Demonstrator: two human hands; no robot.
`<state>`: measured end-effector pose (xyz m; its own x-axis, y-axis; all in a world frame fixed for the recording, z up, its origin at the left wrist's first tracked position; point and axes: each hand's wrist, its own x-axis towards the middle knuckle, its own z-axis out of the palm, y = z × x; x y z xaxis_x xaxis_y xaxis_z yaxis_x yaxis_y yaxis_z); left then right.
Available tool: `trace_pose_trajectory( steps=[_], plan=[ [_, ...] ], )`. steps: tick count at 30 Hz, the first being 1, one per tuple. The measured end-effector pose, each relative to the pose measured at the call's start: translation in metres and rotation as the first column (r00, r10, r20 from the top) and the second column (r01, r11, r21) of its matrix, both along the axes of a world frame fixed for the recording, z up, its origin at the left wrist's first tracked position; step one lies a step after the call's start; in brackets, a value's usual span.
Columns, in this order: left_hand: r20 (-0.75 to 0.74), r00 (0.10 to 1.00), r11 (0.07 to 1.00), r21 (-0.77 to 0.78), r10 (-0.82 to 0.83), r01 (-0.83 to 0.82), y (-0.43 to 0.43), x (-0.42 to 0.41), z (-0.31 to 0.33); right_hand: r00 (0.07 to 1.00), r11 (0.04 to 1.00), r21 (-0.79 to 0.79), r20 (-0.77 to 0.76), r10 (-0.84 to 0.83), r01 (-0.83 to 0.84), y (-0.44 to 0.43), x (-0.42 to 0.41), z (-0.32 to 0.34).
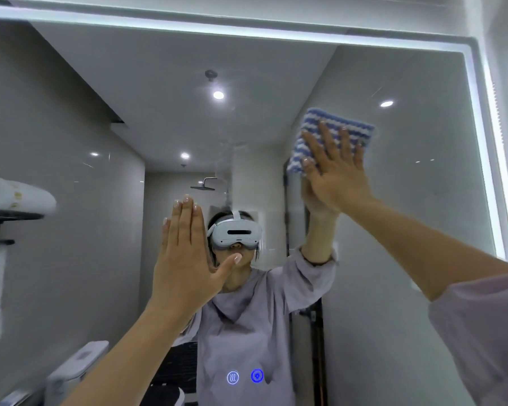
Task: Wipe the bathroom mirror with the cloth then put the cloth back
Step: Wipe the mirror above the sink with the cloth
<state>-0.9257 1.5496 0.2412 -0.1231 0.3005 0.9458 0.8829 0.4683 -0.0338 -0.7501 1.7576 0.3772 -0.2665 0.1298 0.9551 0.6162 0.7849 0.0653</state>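
While the right hand presses a striped cloth, fingers spread, against the upper right of the mirror, the left hand hovers flat at its centre; even, overlapping passes should avoid streaks.

My striped cloth on the mirror
Blue-and-white, folded square, flat against the glass, upper right.

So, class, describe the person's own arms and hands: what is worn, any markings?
Left hand and right hand are bare: no gloves, rings or watch visible. Nails look longish, with pale polish. The right arm wears a loose pale lilac sleeve ending near the elbow. No sleeve shows on the left forearm.
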Motion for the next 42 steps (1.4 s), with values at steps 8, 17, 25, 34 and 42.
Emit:
trace_pose_trajectory(
  steps=[8, 17, 25, 34, 42],
  plan=[
    [0.002, 1.000, 1.000, 0.010, -0.012, 0.012, 0.000, 0.001, -0.001, 0.984, 0.991, -0.132, -0.180, -0.003, -0.021, -0.021, -0.026, -0.012],
    [0.004, 1.000, 0.999, 0.037, -0.014, 0.014, 0.002, 0.000, 0.000, 0.995, 0.969, 0.242, 0.097, 0.017, -0.040, -0.101, -0.107, -0.043],
    [0.008, 1.000, 0.999, 0.032, 0.008, -0.009, 0.001, 0.001, 0.001, 0.982, 0.947, 0.316, 0.189, -0.004, -0.057, -0.115, -0.118, -0.015],
    [-0.010, 1.000, 1.000, 0.022, -0.007, 0.007, 0.002, -0.003, -0.001, 0.993, 0.975, 0.222, 0.104, -0.050, 0.026, -0.062, -0.057, 0.025],
    [-0.007, 1.000, 1.000, 0.009, 0.018, -0.018, 0.003, -0.004, -0.001, 0.996, 0.995, -0.094, -0.091, -0.023, 0.014, 0.002, 0.001, 0.032]
  ],
)
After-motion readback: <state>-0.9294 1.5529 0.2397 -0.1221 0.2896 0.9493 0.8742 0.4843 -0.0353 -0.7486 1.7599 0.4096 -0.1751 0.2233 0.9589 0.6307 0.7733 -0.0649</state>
